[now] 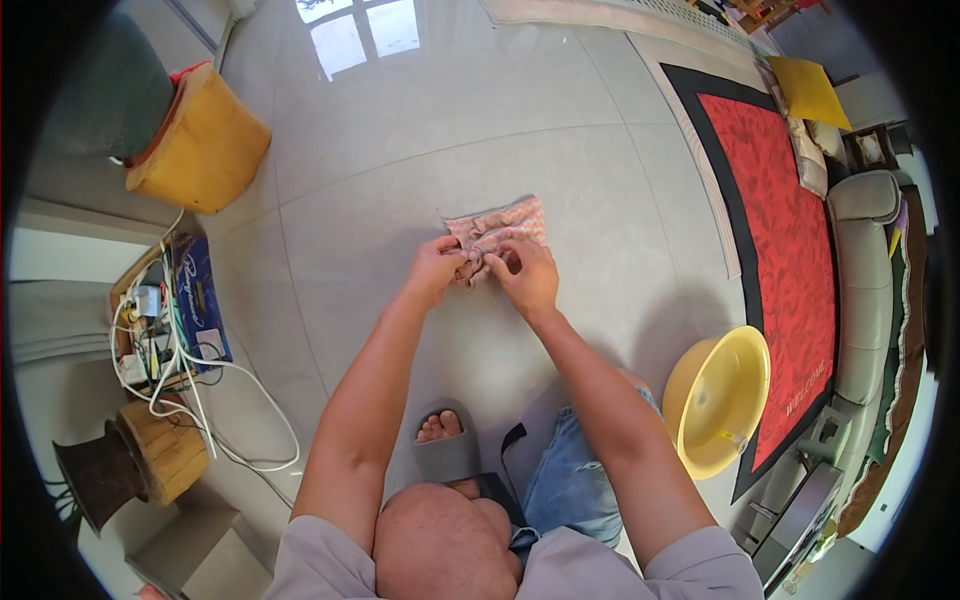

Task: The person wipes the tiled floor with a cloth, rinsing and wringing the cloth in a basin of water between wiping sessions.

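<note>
A small pink-and-white patterned cloth (515, 222) hangs out in front of me, its far part spread and its near edge gathered into folds. At the left of those folds, my left hand (434, 268) is closed with thumb and fingers pinching the fabric. My right hand (528, 276) pinches the gathered edge from the other side, close to the left fingertips. Exactly what lies between the fingertips is partly covered by the fingers and folds.
A yellow basin (690, 400) stands at my right, beside a red mat with a black border (770, 240). Loose white cables (270, 465) trail over the floor at left, near a box (203, 300) and a wooden stump (172, 452). My sandalled foot (440, 440) is below.
</note>
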### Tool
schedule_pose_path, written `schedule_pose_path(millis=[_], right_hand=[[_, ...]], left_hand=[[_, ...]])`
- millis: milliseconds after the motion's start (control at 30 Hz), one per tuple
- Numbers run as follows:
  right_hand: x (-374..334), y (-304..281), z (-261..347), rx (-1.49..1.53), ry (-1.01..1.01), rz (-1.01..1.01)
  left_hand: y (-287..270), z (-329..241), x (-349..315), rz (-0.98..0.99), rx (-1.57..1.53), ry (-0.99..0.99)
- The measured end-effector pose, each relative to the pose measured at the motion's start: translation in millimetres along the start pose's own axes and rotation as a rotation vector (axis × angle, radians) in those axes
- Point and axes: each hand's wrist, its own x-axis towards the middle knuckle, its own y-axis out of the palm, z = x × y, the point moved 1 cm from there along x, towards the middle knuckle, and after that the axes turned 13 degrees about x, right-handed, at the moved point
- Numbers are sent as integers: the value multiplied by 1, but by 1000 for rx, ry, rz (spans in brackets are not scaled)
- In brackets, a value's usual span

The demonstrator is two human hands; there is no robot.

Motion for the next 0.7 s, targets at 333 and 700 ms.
schedule_pose_path(millis=[333, 700], right_hand=[[17, 7, -9, 242, 250, 33], [42, 4, -42, 602, 624, -83]], left_hand=[[14, 11, 22, -88, 269, 56], [17, -5, 17, -9, -154, 83]])
